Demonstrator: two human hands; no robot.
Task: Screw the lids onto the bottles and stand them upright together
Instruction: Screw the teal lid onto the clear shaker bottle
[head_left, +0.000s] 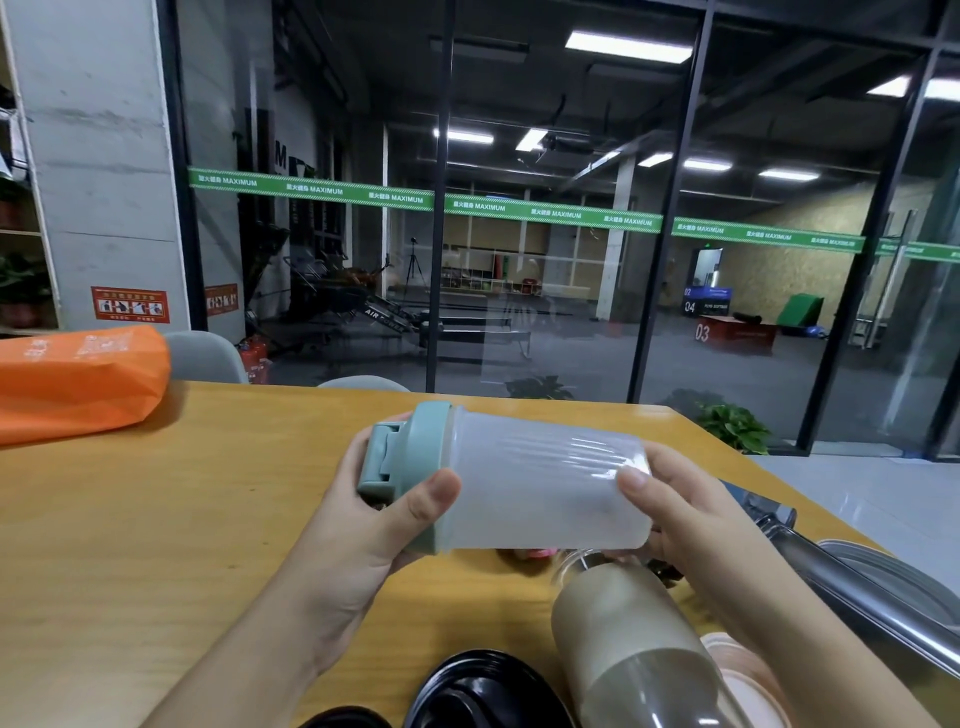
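A frosted clear bottle (540, 493) lies sideways in the air above the wooden table (156, 519), between both hands. Its pale green lid (415, 467) sits on the bottle's mouth at the left. My left hand (379, 525) grips the lid, thumb on the rim. My right hand (680, 514) holds the bottle's base, thumb on top. A beige-sleeved clear bottle (634, 639) lies near the front, without a lid. A black lid (483, 691) lies at the front edge, and a pink lid (748, 675) sits to the right.
An orange bag (72, 379) rests at the table's far left. A steel bottle (872, 597) and a grey round lid (904, 577) lie at the right edge. A small pink object (535, 553) peeks out under the held bottle. Chair backs stand behind the table.
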